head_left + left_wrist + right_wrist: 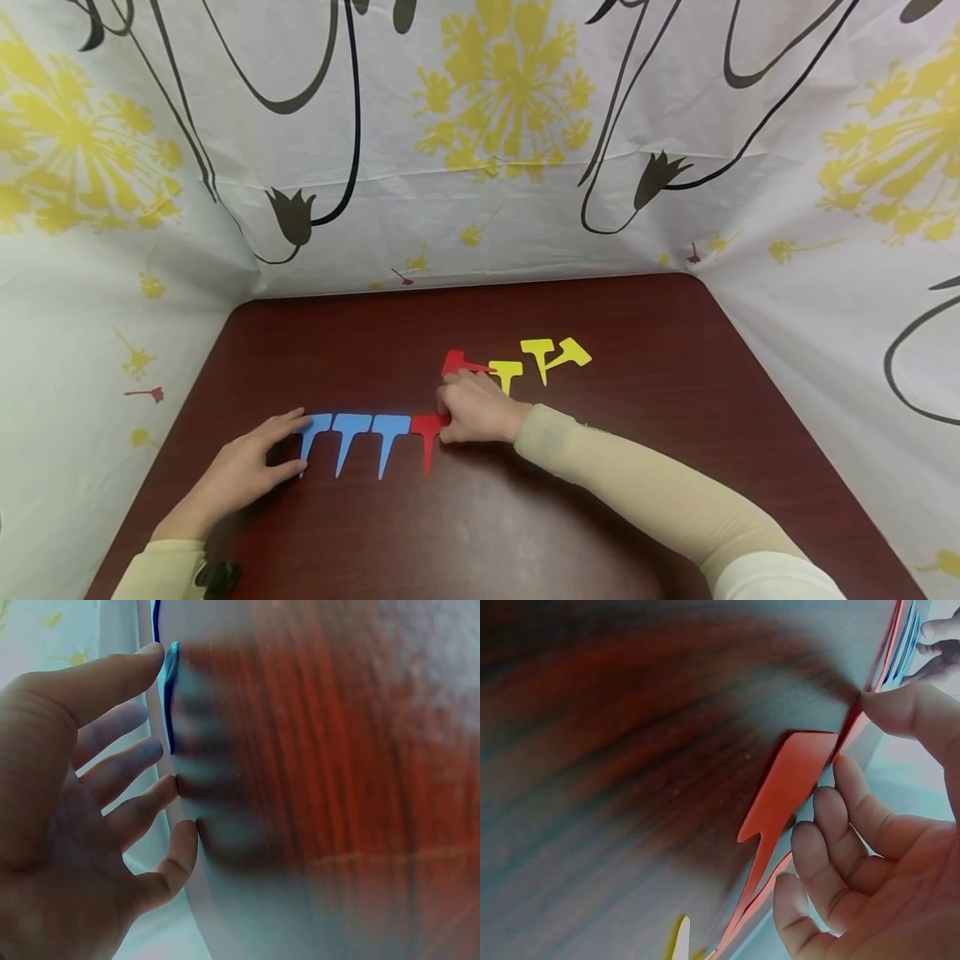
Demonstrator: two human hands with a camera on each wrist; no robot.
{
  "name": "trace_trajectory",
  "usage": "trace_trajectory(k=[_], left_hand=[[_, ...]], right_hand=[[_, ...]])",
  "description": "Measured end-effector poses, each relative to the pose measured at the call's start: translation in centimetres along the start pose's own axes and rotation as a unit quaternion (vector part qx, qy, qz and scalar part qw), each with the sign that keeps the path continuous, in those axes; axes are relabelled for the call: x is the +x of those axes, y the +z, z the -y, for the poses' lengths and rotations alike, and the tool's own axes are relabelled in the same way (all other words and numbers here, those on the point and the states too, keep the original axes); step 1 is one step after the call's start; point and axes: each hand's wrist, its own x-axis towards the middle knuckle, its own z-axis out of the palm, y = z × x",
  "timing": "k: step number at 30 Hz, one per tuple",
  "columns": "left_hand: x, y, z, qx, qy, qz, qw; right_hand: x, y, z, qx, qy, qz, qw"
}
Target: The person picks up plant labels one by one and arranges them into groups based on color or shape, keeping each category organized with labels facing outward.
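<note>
Three blue T-shaped plant labels (351,425) and a red plant label (428,427) lie side by side in a row, stems toward me. My left hand (238,475) rests at the row's left end, fingers loosely spread and touching the leftmost blue label (169,697). At the other end, my right hand (480,407) has its fingers curled, thumb and index finger at the edges of the red label. Another red label (791,776) lies just beyond the right fingers. Part of the row's red label is hidden by this hand.
Three yellow plant labels (537,347) lie behind and to the right of my right hand, two of them touching. The dark wooden table (600,517) meets a patterned cloth (480,225) at its back and sides.
</note>
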Motion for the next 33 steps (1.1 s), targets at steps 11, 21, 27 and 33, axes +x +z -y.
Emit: trace_trajectory(k=[11,21,27,33], left_hand=[[0.1,0.0,0.0,-0.006,-0.001,0.003,1.0],[0.0,-0.2,0.4,-0.008,-0.001,0.01,0.9999],[-0.3,-0.1,0.5,-0.01,0.001,0.011,0.9999],[-0.2,0.0,0.5,-0.013,0.004,0.012,0.9998]], right_hand=[[-0.3,-2.0,-1.8,0.026,-0.019,-0.013,0.999],[-1.2,-4.1,-4.9,0.007,-0.06,0.011,0.998],[-1.7,-4.0,-6.0,-0.035,-0.106,0.019,0.994],[-1.9,-3.6,-6.4,-0.069,-0.136,0.017,0.988]])
